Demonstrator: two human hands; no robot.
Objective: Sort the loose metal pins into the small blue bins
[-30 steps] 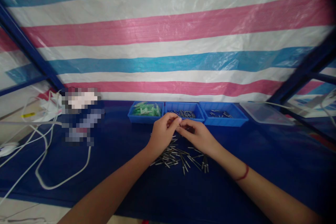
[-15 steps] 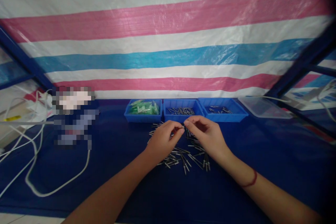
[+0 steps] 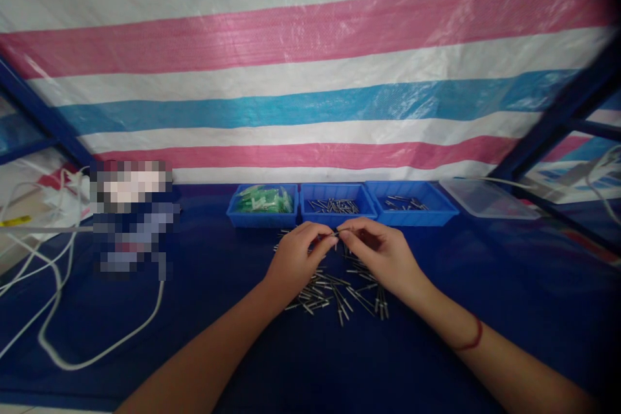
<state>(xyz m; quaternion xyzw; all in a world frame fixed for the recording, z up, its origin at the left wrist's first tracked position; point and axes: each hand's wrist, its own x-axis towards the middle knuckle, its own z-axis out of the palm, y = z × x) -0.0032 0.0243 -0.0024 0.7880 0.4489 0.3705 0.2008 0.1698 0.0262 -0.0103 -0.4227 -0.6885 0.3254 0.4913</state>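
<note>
My left hand [image 3: 297, 257] and my right hand [image 3: 381, 252] meet over the pile, fingertips pinched close together. Between them is a small thin metal rivet [image 3: 336, 233], with both hands gripping it; most of it is covered by fingers. Beneath and in front lies a loose pile of rivets [image 3: 342, 301], slim dark pins with thicker silvery ends, pointing in various directions. Part of that pile is hidden by my hands. Just beyond stands the middle blue bin [image 3: 338, 212], which holds more such metal pieces.
A left blue bin [image 3: 262, 218] holds green-and-white packets [image 3: 264, 199]. The right blue bin [image 3: 412, 212] contains a few metal pieces. A clear plastic lid [image 3: 490, 199] lies at the right. White cables [image 3: 68, 310] loop over the blue table at left. A striped sheet [image 3: 310, 97] hangs behind.
Both hands have shifted very slightly left, and their fingertips are closer together on the rivet. The view has moved a little; the bins and the pile look the same.
</note>
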